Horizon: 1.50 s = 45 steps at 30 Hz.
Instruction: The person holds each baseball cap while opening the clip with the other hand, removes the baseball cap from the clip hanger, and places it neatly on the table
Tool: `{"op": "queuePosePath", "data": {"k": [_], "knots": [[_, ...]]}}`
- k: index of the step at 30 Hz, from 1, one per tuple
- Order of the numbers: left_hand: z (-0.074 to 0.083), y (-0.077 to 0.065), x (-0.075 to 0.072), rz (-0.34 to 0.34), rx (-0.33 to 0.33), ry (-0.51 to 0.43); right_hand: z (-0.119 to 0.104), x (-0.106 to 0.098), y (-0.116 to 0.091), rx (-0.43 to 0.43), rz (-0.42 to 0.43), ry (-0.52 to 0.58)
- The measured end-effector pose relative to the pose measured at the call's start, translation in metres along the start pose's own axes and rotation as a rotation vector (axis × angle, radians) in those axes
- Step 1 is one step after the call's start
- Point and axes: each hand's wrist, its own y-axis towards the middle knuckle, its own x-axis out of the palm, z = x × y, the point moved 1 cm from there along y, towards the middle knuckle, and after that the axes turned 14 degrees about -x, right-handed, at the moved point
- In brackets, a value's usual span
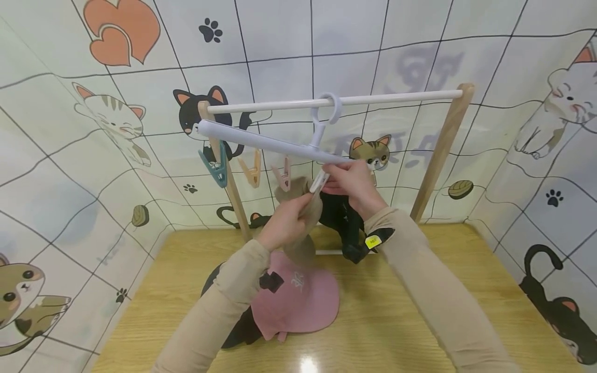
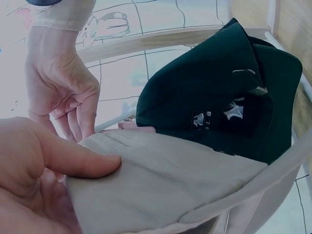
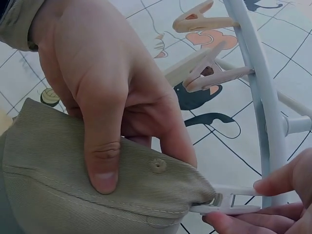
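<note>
Wrist views crop the hands [image 2: 24,170] [image 3: 285,195]; the beige cap [image 1: 315,211] sits partly hidden; the yellow label [image 1: 373,241] is illegible.

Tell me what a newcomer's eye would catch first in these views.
Probably the pink cap, low in the middle of the head view, above the wooden tabletop. Next, the pale hanger, hooked on the white rail and sloping down toward the right. Below it, the right hand pinches a white clip at the beige cap that the left hand holds.
</note>
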Motion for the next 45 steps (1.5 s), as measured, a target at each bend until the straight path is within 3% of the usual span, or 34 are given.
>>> {"op": "queuePosePath", "data": {"k": [7, 15, 19, 23, 27, 34, 39, 45], "knots": [[-0.005, -0.004, 0.001, -0.014, 0.001, -0.05, -0.003, 0.002, 0.001, -0.008, -0.015, -0.052], [-0.007, -0.01, 0.005, 0.021, 0.026, -0.11, -0.006, 0.002, 0.001, 0.002, -0.013, -0.055], [-0.014, -0.018, 0.012, -0.038, 0.026, -0.172, -0.005, 0.002, 0.003, 0.011, 0.006, -0.062], [-0.022, -0.028, 0.019, -0.136, 0.014, -0.317, -0.004, 0.0, 0.004, 0.023, 0.005, -0.065], [-0.026, -0.037, 0.023, -0.181, 0.019, -0.406, -0.002, -0.001, 0.005, 0.039, -0.018, -0.039], [-0.033, -0.047, 0.026, -0.13, 0.03, -0.42, 0.007, -0.003, 0.005, 0.068, -0.036, -0.01], [-0.041, -0.054, 0.032, -0.115, -0.043, -0.433, 0.013, -0.003, 0.003, 0.117, -0.053, 0.058], [-0.046, -0.064, 0.038, -0.022, -0.152, -0.276, 0.022, 0.001, 0.0, 0.161, -0.064, 0.178]]}}
